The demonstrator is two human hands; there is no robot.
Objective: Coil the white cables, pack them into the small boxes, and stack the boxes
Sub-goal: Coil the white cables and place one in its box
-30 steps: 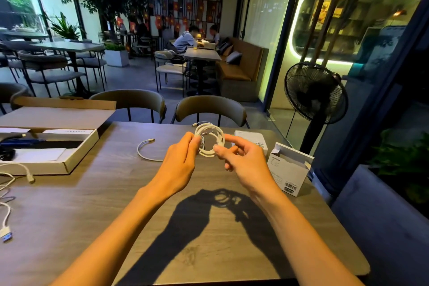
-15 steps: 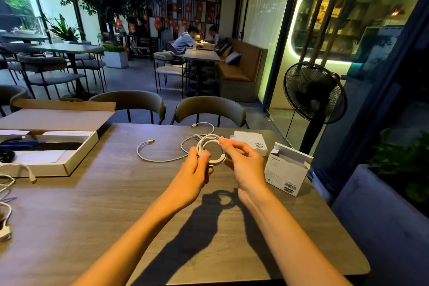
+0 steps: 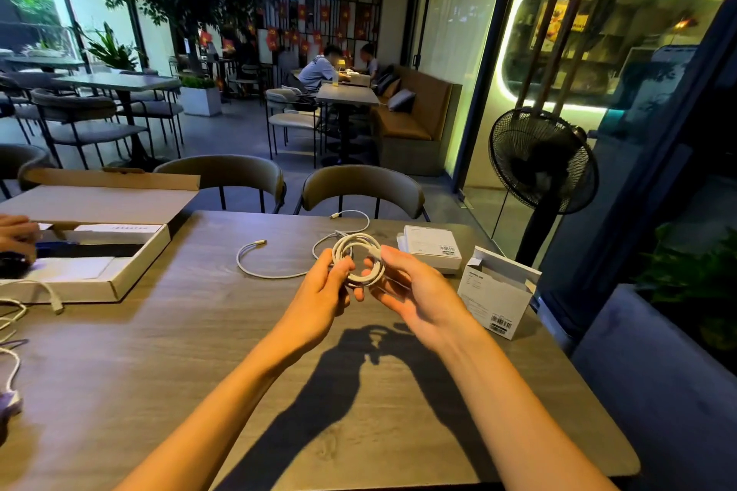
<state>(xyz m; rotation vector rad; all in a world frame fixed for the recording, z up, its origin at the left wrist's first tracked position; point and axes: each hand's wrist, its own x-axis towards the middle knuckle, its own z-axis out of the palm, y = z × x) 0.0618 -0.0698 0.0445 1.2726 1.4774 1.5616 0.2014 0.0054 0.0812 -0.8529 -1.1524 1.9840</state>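
wood-grain bench (image 3: 199, 351) is carrying everything, largest first: a flat cardboard carton (image 3: 99, 283) is lying open at the left edge, with another person's hand (image 3: 16, 235) reaching into it. two small white boxes are sitting at the right: the open box (image 3: 496, 291) is standing with its flap up, nearest the right hand (image 3: 418, 291); the closed box (image 3: 432, 249) is lying flat just behind it.

the white cable (image 3: 359, 259) is being held above the bench centre as a round coil, its plane tilting toward the camera. the left hand (image 3: 323, 291) is pinching the coil's left side, fingers (image 3: 343, 265) closed on the loops. the right hand's fingers are half curled, with the thumb lying across the coil's right side. the uncoiled tail is trailing away left and back across the bench, ending in a plug (image 3: 261, 242); a second free end (image 3: 335, 215) is lying farther back.

judgement: coiling is partly done; the remaining slack is lying left of the hands, so the next loop is coming from that side.
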